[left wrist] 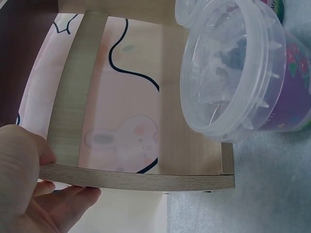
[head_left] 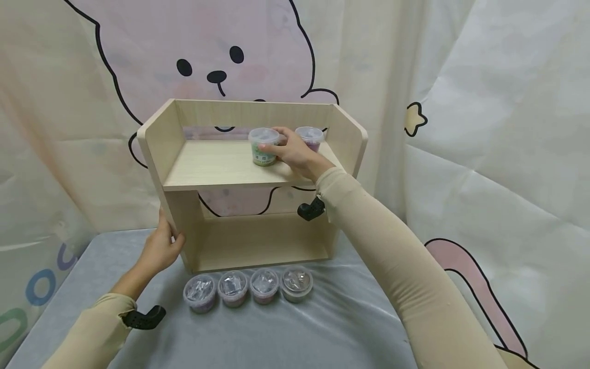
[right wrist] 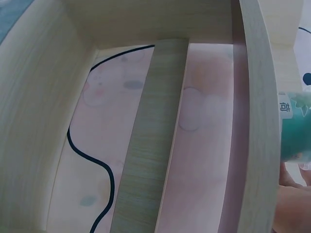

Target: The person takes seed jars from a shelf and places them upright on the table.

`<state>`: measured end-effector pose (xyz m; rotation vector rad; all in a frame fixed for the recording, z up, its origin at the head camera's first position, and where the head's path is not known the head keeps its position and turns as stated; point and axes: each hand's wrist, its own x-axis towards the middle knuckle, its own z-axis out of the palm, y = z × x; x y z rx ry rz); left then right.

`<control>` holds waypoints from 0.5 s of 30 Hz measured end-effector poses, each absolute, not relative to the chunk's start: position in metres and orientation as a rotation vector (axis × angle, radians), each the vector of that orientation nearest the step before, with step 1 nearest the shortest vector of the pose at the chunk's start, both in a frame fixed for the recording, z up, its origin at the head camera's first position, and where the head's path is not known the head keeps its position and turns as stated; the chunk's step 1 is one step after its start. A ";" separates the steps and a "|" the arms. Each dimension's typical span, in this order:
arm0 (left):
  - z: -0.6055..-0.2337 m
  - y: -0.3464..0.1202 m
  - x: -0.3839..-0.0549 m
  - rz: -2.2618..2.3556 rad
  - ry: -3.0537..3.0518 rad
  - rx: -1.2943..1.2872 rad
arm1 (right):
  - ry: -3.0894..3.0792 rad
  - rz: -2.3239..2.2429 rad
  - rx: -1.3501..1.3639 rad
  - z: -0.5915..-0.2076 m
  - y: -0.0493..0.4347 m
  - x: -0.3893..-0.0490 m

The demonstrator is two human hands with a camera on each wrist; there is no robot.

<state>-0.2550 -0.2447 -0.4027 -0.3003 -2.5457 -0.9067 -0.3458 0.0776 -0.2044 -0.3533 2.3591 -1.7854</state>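
A two-tier wooden shelf stands upright on the table. My right hand pinches a small lidded plastic tub with a green label over the upper board; its teal side shows at the edge of the right wrist view. Right of that hand sits a second tub with purplish contents, partly covered by the hand. My left hand grips the left side panel, thumb on one face and fingers on the other, as the panel's edge shows in the left wrist view.
Several lidded tubs stand in a row on the grey cloth before the shelf. One with a purple label looms close in the left wrist view. A printed curtain hangs behind the shelf.
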 end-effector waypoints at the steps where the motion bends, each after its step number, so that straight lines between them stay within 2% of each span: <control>1: -0.402 -0.245 -0.255 -0.907 -2.541 -0.302 | 2.340 -1.796 -0.363 -0.204 0.078 -0.345; 15: -0.403 -0.245 -0.255 -0.907 -2.534 -0.301 | 2.221 -1.852 -0.430 -0.203 0.085 -0.332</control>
